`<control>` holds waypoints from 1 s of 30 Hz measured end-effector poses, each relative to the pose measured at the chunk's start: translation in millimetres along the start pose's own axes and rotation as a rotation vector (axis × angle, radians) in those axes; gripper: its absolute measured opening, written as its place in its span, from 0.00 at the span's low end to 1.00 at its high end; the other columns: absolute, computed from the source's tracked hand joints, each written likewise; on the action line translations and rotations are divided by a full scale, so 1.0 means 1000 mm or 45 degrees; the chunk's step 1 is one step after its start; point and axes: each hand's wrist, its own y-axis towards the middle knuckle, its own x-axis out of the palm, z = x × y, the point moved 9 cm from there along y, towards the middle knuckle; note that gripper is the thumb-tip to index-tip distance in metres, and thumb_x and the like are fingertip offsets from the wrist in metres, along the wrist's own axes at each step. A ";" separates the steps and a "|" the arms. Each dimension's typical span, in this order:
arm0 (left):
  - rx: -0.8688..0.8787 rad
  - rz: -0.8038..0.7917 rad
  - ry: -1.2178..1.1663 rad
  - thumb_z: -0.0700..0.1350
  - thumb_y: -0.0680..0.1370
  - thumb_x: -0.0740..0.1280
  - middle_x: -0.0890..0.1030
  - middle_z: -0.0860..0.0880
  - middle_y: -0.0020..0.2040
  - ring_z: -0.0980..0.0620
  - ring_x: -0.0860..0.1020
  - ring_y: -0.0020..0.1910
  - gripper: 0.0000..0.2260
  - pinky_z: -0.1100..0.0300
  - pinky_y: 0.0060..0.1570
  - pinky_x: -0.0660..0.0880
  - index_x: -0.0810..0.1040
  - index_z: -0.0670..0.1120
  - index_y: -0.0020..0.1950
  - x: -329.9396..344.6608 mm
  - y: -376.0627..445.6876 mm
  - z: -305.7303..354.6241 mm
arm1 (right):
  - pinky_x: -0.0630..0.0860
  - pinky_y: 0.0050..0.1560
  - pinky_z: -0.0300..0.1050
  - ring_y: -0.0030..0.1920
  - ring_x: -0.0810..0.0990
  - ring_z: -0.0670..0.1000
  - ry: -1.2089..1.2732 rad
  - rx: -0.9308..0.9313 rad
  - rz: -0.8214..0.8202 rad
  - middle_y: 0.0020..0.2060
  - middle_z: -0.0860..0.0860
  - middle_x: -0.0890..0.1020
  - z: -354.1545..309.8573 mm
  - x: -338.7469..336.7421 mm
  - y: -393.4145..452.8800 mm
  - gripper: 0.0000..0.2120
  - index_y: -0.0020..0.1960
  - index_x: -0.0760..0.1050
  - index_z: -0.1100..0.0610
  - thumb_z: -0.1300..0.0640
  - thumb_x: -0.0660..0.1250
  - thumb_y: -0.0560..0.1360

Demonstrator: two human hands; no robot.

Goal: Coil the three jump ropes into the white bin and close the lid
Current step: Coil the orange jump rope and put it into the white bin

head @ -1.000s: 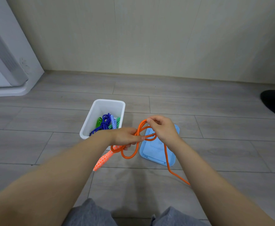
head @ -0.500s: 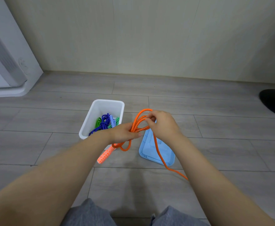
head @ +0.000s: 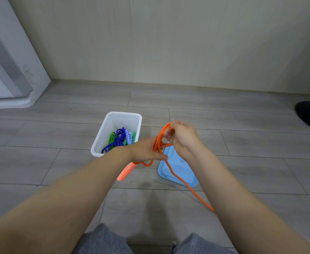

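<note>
- The white bin (head: pixel 102 138) sits on the floor at 11 o'clock from the hands, open, with the blue rope (head: pixel 117 139) and green rope (head: pixel 112 136) already inside.
- The blue lid (head: pixel 182 171) lies flat at 5 o'clock from the bin, under the hands.
- The orange rope (head: pixel 160 138) looks light and limp, so its loops probably spring apart unless pinched where they cross.
- The left hand (head: pixel 145 151) grips the gathered loops; the orange handle (head: pixel 125 171) dangles at 7 o'clock.
- The right hand (head: pixel 181 137) pinches the top loop; the tail trails toward 5 o'clock.

A room in a home, by the look of it. Grey wood-look plank floor (head: pixel 224 116) meets a plain beige panelled wall (head: pixel 168 43). A white floor-standing appliance (head: pixel 7 74) fills the far left corner.
</note>
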 end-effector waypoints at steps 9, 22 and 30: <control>-0.081 0.071 -0.256 0.48 0.83 0.58 0.79 0.51 0.54 0.54 0.75 0.52 0.10 0.64 0.49 0.73 0.73 0.49 0.62 -0.006 -0.003 -0.012 | 0.78 0.28 0.40 0.28 0.77 0.51 -0.213 -0.097 -0.101 0.36 0.54 0.76 -0.008 0.000 -0.005 0.05 0.46 0.72 0.60 0.61 0.62 0.80; -0.104 0.137 -1.298 0.45 0.83 0.59 0.75 0.50 0.34 0.49 0.79 0.36 0.09 0.46 0.50 0.78 0.72 0.45 0.44 -0.021 0.003 -0.018 | 0.71 0.62 0.42 0.58 0.77 0.49 -1.029 0.319 -0.688 0.54 0.50 0.82 0.110 -0.051 0.004 0.13 0.59 0.78 0.57 0.62 0.63 0.76; -0.289 0.999 -0.987 0.47 0.82 0.59 0.73 0.49 0.36 0.48 0.71 0.36 0.09 0.53 0.42 0.71 0.72 0.48 0.43 -0.082 -0.016 -0.079 | 0.77 0.56 0.46 0.45 0.82 0.53 -1.273 0.575 -0.712 0.43 0.54 0.83 0.126 -0.089 0.001 0.12 0.51 0.80 0.58 0.52 0.67 0.73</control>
